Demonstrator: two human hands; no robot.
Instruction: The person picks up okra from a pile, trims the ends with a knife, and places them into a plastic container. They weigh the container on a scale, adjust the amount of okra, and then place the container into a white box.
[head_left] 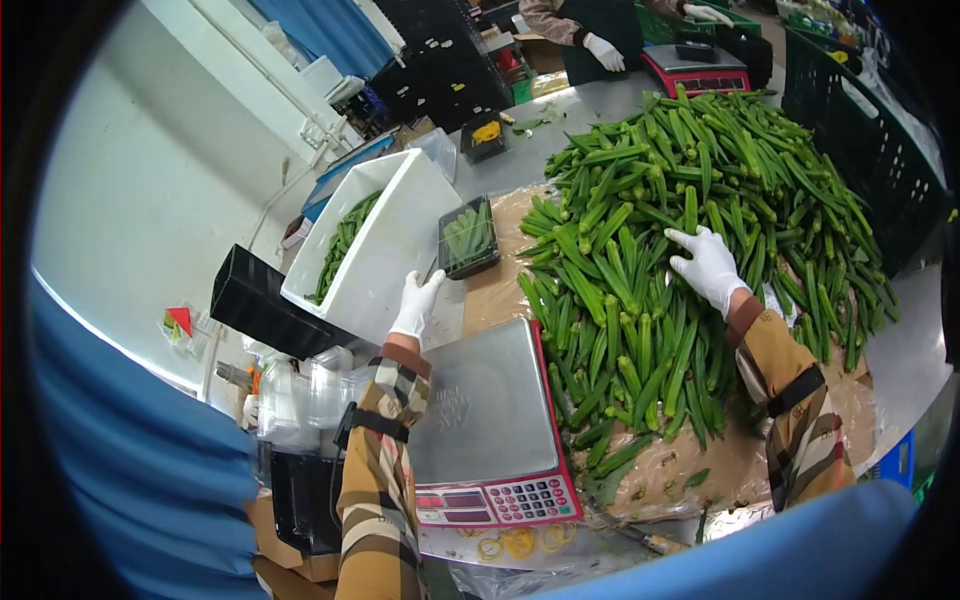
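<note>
A large heap of green okra (620, 290) covers the right half of the metal table, over brown sheeting. My right hand (708, 268), in a white glove, rests on the heap with its fingers apart, touching okra and gripping none that I can see. Also gloved, my left hand (416, 303) is open above the far left edge of a red-framed scale (485, 400), whose plate is bare. Just beyond its fingertips is a black tray of okra (468, 238). To its left stands a white foam box (385, 260) with okra inside.
Stacked black trays (265, 300) and clear plastic containers (290, 405) sit at the left. Rubber bands (517, 543) lie by the near edge. A dark green crate (865, 120) borders the heap. Across the table, a person's gloved hand (604, 52) is near another scale (695, 65).
</note>
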